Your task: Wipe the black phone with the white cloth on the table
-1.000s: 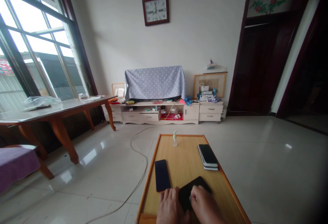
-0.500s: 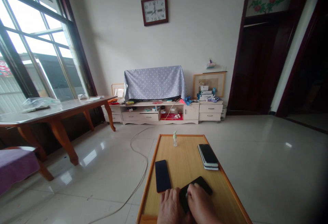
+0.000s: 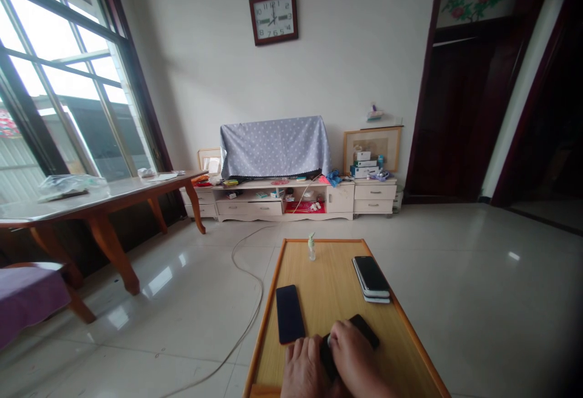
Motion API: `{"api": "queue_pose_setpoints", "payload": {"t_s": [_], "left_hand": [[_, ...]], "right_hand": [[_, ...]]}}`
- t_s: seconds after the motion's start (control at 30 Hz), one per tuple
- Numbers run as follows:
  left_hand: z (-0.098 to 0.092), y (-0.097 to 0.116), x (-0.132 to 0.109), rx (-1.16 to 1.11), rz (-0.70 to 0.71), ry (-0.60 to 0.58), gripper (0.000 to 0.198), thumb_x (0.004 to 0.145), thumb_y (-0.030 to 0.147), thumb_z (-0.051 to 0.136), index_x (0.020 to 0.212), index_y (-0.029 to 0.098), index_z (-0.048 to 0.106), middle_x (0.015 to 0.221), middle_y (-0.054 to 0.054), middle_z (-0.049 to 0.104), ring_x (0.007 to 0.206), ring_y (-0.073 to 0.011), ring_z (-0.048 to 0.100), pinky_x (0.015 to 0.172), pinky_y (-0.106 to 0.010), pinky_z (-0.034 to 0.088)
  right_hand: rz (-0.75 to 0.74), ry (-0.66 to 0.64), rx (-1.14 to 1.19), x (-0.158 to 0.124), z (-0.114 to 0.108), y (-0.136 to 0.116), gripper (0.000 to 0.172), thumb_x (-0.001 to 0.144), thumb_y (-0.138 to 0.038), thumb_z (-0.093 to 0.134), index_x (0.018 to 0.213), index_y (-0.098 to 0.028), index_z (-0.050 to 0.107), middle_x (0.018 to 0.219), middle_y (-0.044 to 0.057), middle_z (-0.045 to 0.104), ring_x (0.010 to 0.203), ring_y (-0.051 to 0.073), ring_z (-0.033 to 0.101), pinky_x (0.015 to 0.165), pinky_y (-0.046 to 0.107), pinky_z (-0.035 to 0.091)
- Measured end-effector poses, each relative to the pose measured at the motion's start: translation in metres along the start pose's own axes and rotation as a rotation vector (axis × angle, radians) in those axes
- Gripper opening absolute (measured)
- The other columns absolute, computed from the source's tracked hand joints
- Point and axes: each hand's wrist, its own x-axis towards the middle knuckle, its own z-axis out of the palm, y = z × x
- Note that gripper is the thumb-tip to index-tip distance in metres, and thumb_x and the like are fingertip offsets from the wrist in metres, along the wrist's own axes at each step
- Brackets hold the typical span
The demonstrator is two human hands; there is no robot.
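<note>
A black smartphone [image 3: 364,328] lies slanted on the small wooden table, partly covered by both hands. My left hand [image 3: 301,369] is at its near left edge, fingers bent and close together, holding it there. My right hand [image 3: 351,352] rests over the phone's middle with curled fingers. A small pale bit shows at those fingertips, too little to name. Just beyond my left hand lies a dark blue phone [image 3: 290,314], face up. On the right side sits a stack of phones [image 3: 372,277], a black-screened one on top. A small clear bottle with a light green pump [image 3: 311,247] stands at the far end.
The wooden table [image 3: 328,282] has a raised orange-brown rim. A pale cable [image 3: 262,291] runs along the tiled floor to its left. Farther left is a larger table [image 3: 136,188]. A low white cabinet [image 3: 339,199] with a cloth-covered object stands against the wall.
My right hand has shifted slightly up and left across the black phone. My left hand stays at the phone's edge, and the other things keep their places.
</note>
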Motion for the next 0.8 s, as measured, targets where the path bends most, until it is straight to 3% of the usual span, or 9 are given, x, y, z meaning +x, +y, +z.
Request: {"api": "queue_pose_setpoints", "payload": {"t_s": [0.13,0.37,0.47,0.63,0.8], "left_hand": [[0.000,-0.002,0.000,-0.015,0.011,-0.010,0.051,0.080,0.045,0.048,0.125,0.023,0.054,0.119,-0.008,0.061,0.113,-0.0268,0.050,0.099,-0.038,0.032],[0.008,-0.008,0.005,0.041,-0.030,-0.044,0.068,0.063,0.046,0.063,0.126,0.024,0.053,0.125,-0.007,0.059,0.119,-0.0297,0.047,0.102,-0.038,0.031],[0.011,-0.010,0.006,0.020,-0.011,-0.034,0.069,0.063,0.048,0.064,0.127,0.023,0.053,0.124,-0.007,0.059,0.118,-0.0296,0.048,0.102,-0.038,0.031],[0.009,-0.006,0.003,-0.013,0.012,0.011,0.052,0.080,0.052,0.047,0.123,0.023,0.056,0.116,-0.008,0.063,0.112,-0.0278,0.052,0.098,-0.040,0.033],[0.006,-0.001,0.000,0.017,-0.006,0.017,0.062,0.067,0.047,0.061,0.123,0.023,0.055,0.120,-0.008,0.061,0.117,-0.0289,0.049,0.103,-0.038,0.030]], "right_hand": [[-0.069,-0.033,0.066,-0.004,0.009,-0.021,0.016,0.089,-0.015,0.051,0.079,-0.024,0.058,0.086,-0.001,0.065,0.081,0.013,0.060,0.069,0.024,0.034],[0.108,0.075,-0.074,0.032,-0.016,0.020,0.018,0.093,-0.018,0.045,0.080,-0.023,0.057,0.086,0.003,0.062,0.080,0.018,0.057,0.063,0.029,0.028],[0.083,0.072,-0.073,0.023,-0.012,0.014,0.018,0.092,-0.018,0.047,0.079,-0.023,0.057,0.086,0.002,0.063,0.080,0.017,0.057,0.063,0.028,0.028],[-0.059,-0.012,0.016,-0.002,0.001,-0.008,0.014,0.088,-0.016,0.053,0.078,-0.025,0.058,0.086,-0.003,0.064,0.079,0.013,0.059,0.066,0.026,0.030],[0.096,0.013,-0.096,0.010,-0.022,0.024,0.017,0.091,-0.019,0.049,0.078,-0.024,0.059,0.084,0.000,0.064,0.074,0.015,0.059,0.059,0.028,0.025]]}}
